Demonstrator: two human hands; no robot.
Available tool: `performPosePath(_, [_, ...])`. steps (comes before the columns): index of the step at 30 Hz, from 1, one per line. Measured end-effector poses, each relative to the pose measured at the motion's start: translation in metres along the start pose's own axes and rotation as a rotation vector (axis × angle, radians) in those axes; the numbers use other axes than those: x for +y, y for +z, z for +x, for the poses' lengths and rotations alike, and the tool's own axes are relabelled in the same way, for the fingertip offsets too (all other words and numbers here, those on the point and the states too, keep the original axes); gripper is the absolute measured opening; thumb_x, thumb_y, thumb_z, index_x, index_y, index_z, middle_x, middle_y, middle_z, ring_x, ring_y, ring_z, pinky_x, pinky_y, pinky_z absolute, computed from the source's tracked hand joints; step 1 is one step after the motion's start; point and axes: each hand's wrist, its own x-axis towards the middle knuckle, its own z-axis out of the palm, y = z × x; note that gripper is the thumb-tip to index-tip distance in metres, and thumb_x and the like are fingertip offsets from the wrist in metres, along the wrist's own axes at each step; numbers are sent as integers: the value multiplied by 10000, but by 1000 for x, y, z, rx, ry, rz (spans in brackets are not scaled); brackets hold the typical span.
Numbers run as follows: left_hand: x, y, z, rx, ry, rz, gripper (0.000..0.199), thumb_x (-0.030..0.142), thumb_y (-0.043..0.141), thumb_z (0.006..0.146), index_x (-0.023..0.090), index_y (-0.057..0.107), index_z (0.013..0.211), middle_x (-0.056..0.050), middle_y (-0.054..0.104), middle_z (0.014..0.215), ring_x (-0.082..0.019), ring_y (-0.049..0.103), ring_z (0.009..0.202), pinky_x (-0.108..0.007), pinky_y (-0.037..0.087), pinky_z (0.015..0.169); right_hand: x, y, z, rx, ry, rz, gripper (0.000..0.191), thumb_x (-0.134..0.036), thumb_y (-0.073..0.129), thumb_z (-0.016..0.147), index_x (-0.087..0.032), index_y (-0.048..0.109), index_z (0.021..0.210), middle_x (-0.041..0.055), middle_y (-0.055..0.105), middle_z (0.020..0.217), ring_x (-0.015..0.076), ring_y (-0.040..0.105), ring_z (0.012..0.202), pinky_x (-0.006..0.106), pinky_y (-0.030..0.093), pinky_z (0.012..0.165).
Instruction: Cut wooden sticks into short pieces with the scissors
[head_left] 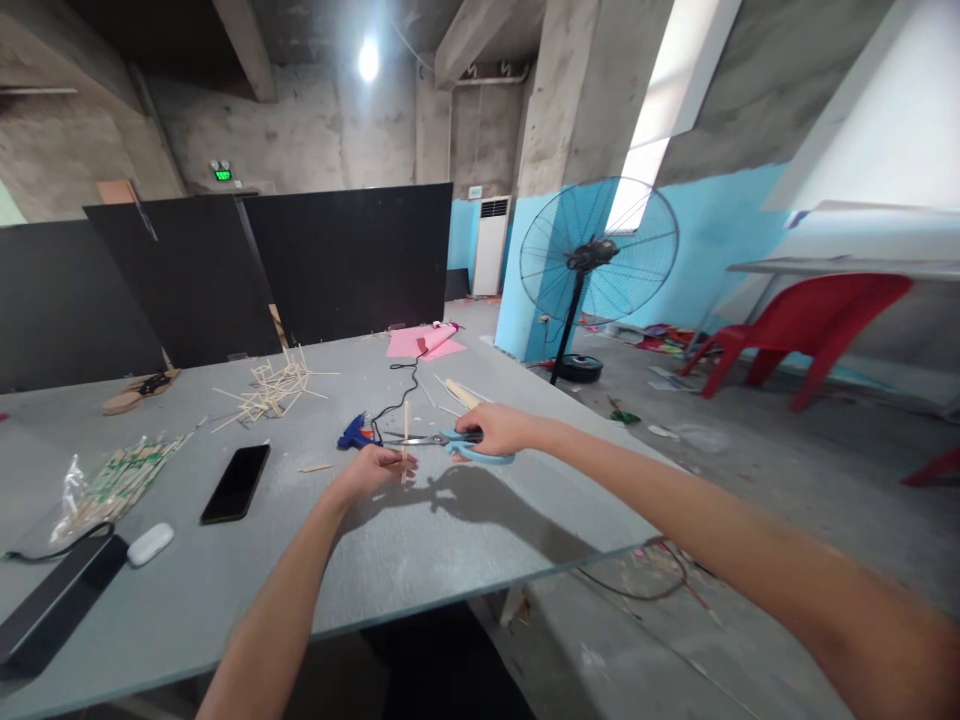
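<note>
My left hand [377, 470] pinches a thin wooden stick [406, 420], held upright over the grey table [450, 540]. In my right hand [495, 430] is a pair of scissors [480, 450] with light blue handles. Their blades are spread and reach left to the stick; whether they touch it I cannot tell. Just behind my left hand lies a blue glue gun [355, 433], its black cord running back. Beyond my right hand rests a small bundle of pale sticks [460, 393].
Left on the table are a phone [236, 484], a white earbud case [151, 544], a black power strip [60, 600] and packaged sticks [124, 480]. Farther back are a stick structure [277, 385] and pink paper [409, 342]. A fan [592, 255] stands beyond the right edge.
</note>
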Motion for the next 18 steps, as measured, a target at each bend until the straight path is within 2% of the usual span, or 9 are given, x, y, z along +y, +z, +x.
performPosePath(12, [6,0,-2,-7,6,20,388,402,840,741,98,844,981,-171,783,948,-236,697,834,-336,532,772,2,1,0,3,-5,-2,508,-694,639,797,-206,583,666,4,567,629,148,430,598,297,244,588])
performPosePath(18, [7,1,-3,-11,4,20,366,399,841,750,106,846,968,-173,787,963,-237,704,846,-329,536,764,0,0,0,2,-7,-5,510,-686,633,807,-210,537,651,-5,542,618,143,418,596,301,251,593])
